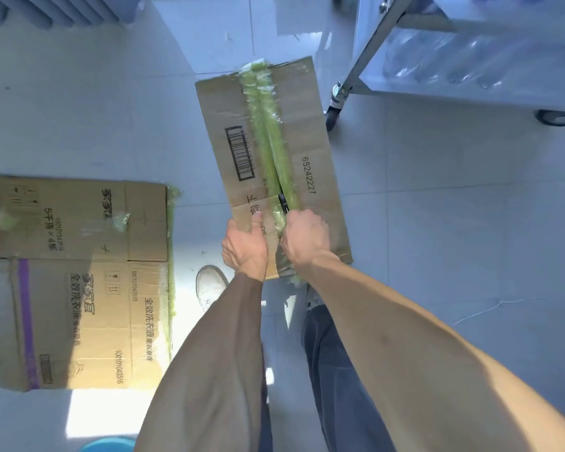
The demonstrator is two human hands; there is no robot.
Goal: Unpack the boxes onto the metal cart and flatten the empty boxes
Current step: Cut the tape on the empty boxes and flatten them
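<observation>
I stand over the brown corrugated cardboard box (271, 164), which rests on the pale tiled floor (437, 207) with its barcoded face up. I use this box as my landmark. A strip of green-tinted clear tape (268, 125) runs along its centre seam.

My left hand (245, 246) grips the near edge of the box, thumb pressed flat on top and fingers curled under the rim. My right hand (305, 236) is closed in a fist around a slim black cutting tool (283, 202), whose tip sits in the seam at the near end of the tape.

The step in hand, as I judge it, is slitting the seam tape. Whether the box still holds goods cannot be determined from here.

The next move calls for a steady pass of the blade along the seam toward the far end, while the left hand braces the box.

To the left of the box lies a flattened printed cardboard carton (75, 282). Beyond the box, to its right, stands the metal wheeled cart (372, 53), with clear plastic bottles (444, 57) on its lower shelf.
</observation>
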